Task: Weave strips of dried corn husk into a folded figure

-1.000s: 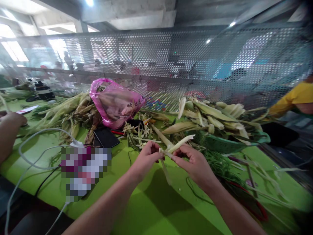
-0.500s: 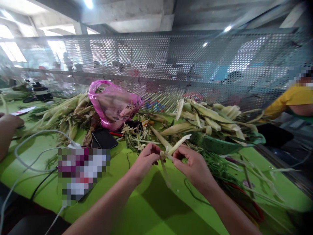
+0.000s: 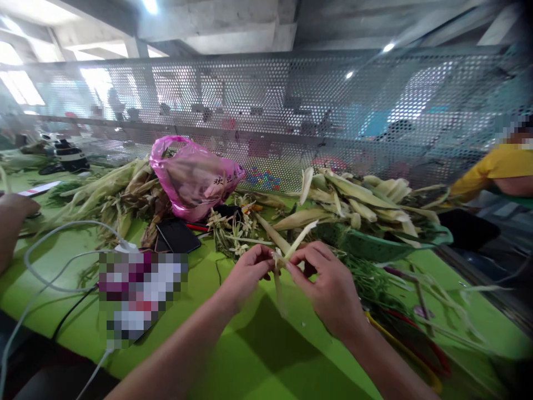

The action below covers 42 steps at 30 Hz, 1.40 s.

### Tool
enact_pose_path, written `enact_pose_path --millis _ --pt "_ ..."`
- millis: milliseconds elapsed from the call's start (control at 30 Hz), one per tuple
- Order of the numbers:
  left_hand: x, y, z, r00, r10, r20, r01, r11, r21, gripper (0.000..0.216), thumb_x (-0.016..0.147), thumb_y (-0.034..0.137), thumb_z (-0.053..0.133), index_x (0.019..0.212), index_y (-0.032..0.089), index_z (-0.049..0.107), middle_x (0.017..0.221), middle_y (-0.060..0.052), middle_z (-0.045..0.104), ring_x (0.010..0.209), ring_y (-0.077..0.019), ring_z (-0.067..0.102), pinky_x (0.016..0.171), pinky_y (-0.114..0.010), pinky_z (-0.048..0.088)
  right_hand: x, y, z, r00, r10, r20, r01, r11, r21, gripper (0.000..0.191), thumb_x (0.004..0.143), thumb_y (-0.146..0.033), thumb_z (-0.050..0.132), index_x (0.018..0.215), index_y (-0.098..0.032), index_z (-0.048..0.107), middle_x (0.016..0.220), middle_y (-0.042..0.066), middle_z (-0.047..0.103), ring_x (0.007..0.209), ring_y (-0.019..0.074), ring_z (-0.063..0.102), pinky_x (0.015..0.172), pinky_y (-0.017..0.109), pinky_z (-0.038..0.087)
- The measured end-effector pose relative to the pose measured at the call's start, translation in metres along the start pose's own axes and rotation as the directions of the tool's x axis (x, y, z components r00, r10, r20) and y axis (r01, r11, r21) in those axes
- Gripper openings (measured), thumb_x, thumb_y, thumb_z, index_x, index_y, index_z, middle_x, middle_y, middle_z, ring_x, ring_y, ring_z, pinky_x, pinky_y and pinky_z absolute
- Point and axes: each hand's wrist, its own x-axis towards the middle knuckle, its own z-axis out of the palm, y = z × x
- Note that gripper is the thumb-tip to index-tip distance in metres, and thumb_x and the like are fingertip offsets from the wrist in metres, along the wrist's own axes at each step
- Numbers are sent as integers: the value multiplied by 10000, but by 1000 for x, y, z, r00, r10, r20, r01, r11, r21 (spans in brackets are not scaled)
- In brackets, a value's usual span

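Observation:
Both my hands meet over the green table (image 3: 258, 344) on a small pale corn ear with husk leaves (image 3: 296, 240). My left hand (image 3: 248, 273) pinches its lower end, fingers closed. My right hand (image 3: 325, 280) grips the same piece from the right, fingers curled round it. A thin husk strip (image 3: 278, 289) hangs down between the two hands. Just behind them lies a heap of trimmed stalks and flowers (image 3: 235, 229).
A green basket (image 3: 375, 244) piled with husked corn stands at the right. A pink plastic bag (image 3: 194, 178), a dark phone (image 3: 178, 235) and a corn husk pile (image 3: 112, 194) lie at the left, with white cables (image 3: 54, 261). A perforated metal screen (image 3: 291, 111) backs the table. Another person's arm (image 3: 12, 222) is at far left, a yellow-sleeved person (image 3: 495, 172) at right.
My hands have drawn closer together on the corn piece, and its pale leaf tip now points more steeply upward. The view has shifted slightly.

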Motion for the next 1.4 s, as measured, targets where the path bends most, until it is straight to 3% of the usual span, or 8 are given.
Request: enact_pose_path --millis 100,267,600,1033,1400 --pt "1 -1 -1 1000 -8 -14 7 999 -43 95 755 191 599 835 169 552 769 16 541 664 -88 481 629 -220 363 -3 -1 0 998 -24 -55 24 1000 -9 84 872 -243 558 799 -207 579 814 44 598 664 160 551 622 282 432" --pt "1 -7 -2 1000 8 16 -6 993 -116 126 783 234 618 859 177 536 779 16 546 675 -85 493 625 -211 372 -2 3 2 996 82 -18 -79 991 111 102 875 -243 552 934 -209 628 859 49 664 739 185 601 680 291 462" --pt "0 -7 -1 999 19 49 -12 989 -144 301 781 429 675 851 185 513 777 9 558 702 -100 511 653 -227 386 4 1 -1 994 109 9 -108 968 226 118 839 -300 595 774 -208 632 762 39 602 687 180 564 632 294 459" --pt "-3 0 0 999 7 45 -4 998 -63 241 808 398 636 841 174 553 770 7 538 663 -94 449 653 -230 349 5 4 -3 994 88 70 -99 977 189 86 821 -229 580 745 -206 614 776 34 592 684 172 560 613 280 443" --pt "-4 3 0 999 16 29 -15 999 -53 95 788 253 566 823 166 582 734 16 519 649 -99 427 639 -233 339 4 5 -2 994 43 96 -53 993 105 96 832 -201 565 751 -212 615 794 32 586 700 174 564 640 289 444"
